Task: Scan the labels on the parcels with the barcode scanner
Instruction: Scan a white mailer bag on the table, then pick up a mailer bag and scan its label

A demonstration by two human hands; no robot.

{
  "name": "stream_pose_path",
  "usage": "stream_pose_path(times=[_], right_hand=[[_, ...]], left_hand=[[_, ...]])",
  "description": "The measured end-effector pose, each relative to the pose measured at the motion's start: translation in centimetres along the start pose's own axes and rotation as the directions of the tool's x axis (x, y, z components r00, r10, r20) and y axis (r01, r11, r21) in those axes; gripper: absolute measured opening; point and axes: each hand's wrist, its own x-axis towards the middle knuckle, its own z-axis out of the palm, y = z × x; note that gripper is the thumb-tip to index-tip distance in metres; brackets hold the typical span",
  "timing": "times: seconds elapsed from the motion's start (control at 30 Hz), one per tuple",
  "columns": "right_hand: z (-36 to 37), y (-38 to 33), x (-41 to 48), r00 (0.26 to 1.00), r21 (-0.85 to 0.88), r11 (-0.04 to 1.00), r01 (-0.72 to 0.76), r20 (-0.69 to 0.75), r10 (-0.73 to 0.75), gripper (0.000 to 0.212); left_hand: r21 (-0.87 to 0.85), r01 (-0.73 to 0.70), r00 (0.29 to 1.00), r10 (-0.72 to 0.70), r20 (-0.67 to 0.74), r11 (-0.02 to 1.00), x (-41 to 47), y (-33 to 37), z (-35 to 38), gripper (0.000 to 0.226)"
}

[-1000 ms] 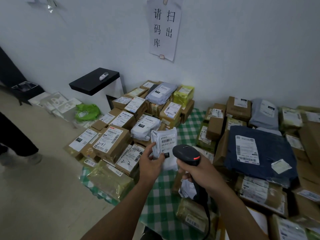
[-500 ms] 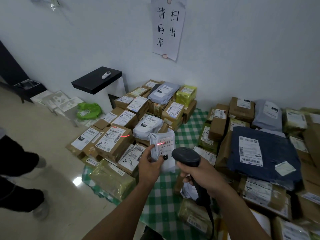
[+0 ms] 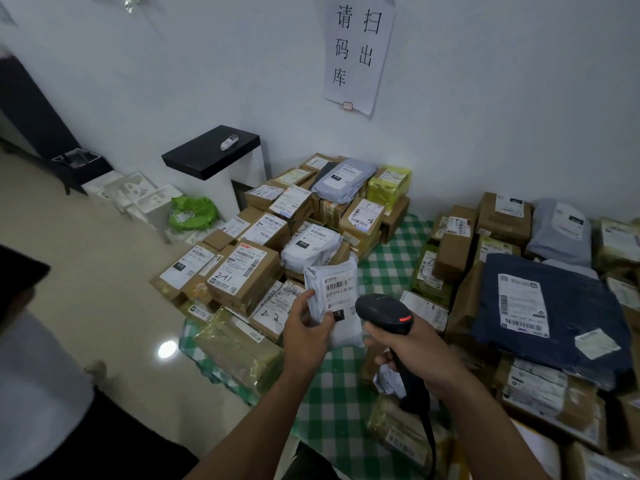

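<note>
Your left hand (image 3: 306, 337) grips the white parcel (image 3: 341, 289) over the open checked tabletop (image 3: 388, 271) between piles, your right hand (image 3: 415, 348) clasps the scanner (image 3: 381, 310), its red beam now gone.

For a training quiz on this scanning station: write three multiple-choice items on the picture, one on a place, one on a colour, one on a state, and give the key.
1. Where does the green bag lie?
A. left of the black-topped stand
B. on the dark blue parcel
C. on the wall notice

2. What colours is the checked cloth?
A. red and white
B. green and white
C. blue and yellow

3. What does the left hand do?
A. lies flat on the cloth
B. hangs empty
C. grips the white parcel

Key:
1 A, the bag sits low by the stand's left side.
2 B, green and white squares show between the parcels.
3 C, its thumb and fingers curl round the parcel, beside the barcode scanner that the right hand holds.
</note>
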Motion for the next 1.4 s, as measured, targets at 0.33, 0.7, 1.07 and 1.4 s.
stream_pose_path(times=[0.33,0.7,1.07,1.4], right_hand=[[3.9,0.2,0.9,0.995,-0.051,0.999,-0.012,0.095,0.017,0.021],[5.8,0.2,1.4,0.987,-0.108,0.994,-0.007,0.158,0.024,0.018],[6.0,1.0,2.1,0.986,-0.102,0.995,-0.024,0.161,0.040,0.026],[3.5,2.2,1.2,0.999,0.015,0.999,-0.039,0.030,0.039,0.024]], left_hand=[[-0.155,0.130,0.895,-0.183,-0.406,0.979,-4.1,-2.1,-7.9,0.043],[-0.125,0.263,0.757,-0.285,-0.588,0.957,-4.6,-3.2,-10.7,0.040],[0.068,0.326,0.813,-0.243,-0.529,0.943,0.0,-4.0,-11.3,0.052],[0.408,-0.075,0.908,0.231,-0.351,0.910,-2.7,-1.7,-6.9,0.048]])
